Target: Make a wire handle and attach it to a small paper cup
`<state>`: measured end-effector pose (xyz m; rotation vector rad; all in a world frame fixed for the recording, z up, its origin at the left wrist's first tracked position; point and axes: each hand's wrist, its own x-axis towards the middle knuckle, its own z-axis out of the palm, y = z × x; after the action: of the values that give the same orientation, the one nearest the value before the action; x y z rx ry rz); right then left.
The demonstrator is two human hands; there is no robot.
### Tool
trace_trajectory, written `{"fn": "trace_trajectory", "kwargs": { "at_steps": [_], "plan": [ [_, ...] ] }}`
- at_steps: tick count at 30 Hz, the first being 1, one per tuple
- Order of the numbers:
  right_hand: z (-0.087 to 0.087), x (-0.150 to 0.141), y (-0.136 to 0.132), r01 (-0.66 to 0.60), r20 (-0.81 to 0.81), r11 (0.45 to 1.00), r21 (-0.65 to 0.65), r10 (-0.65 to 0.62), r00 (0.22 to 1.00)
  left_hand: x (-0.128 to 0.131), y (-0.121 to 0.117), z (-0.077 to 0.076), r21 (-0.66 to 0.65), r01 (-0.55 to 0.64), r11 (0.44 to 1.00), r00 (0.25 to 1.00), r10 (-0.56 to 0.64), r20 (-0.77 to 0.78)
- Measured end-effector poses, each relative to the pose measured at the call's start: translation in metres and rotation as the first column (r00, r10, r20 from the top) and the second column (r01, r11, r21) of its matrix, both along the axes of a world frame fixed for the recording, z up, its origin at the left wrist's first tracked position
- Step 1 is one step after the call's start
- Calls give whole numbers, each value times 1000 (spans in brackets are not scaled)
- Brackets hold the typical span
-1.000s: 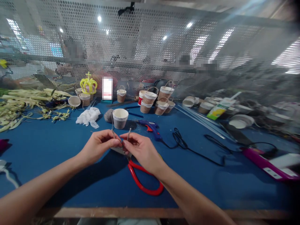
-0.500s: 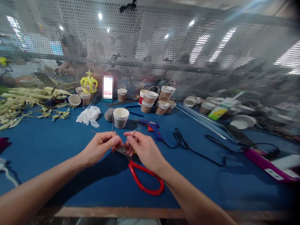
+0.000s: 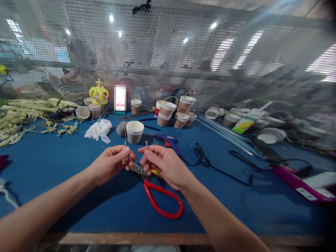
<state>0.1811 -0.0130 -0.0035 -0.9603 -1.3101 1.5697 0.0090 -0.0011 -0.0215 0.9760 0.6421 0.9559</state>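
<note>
Gray twine (image 3: pixel 146 144) spans the two hands in the head view, above the scissors (image 3: pixel 170 216) on the blue surface (image 3: pixel 65 213). Compared with half a second ago, the hands sit farther apart, exposing a slack curve between them; the strand seems controlled at both sides but not taut. The left hand (image 3: pixel 110 165) pinches it, thumb against curled fingers; the right hand (image 3: pixel 168 164) likewise grips near its upright tip. Beyond stand a yarn ball (image 3: pixel 121 129) and a pot (image 3: pixel 134 133).
</note>
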Motion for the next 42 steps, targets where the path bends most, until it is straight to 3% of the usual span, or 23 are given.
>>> {"fn": "trace_trajectory", "kwargs": {
  "at_steps": [4, 9, 17, 24, 28, 34, 42],
  "plan": [
    [0, -1, 0, -100, -286, 986, -134, 58, 956, 0, 0, 2, -93, -9, 996, 993, 20, 114],
    [1, -7, -4, -194, -423, 955, -224, 85, 902, 2, -6, 4, -109, 92, 990, 978, -69, 196],
    [-2, -11, -6, -109, -335, 950, -291, 5, 942, 1, -9, 7, 8, 124, 992, 988, -124, 97],
    [-3, -11, -4, 19, -287, 975, -223, -84, 954, 3, -8, 5, -67, 51, 996, 988, -41, 147],
    [-4, -10, -3, -4, -275, 980, -199, -51, 960, 2, -7, 4, -103, 69, 992, 980, -48, 194],
    [-5, -11, -6, -148, -333, 974, -172, 84, 939, 0, -8, 7, -94, 99, 991, 972, -76, 224],
    [-4, -11, -7, -96, -348, 978, -186, 25, 937, -1, -9, 9, -54, 159, 986, 962, -142, 233]
  ]
}}
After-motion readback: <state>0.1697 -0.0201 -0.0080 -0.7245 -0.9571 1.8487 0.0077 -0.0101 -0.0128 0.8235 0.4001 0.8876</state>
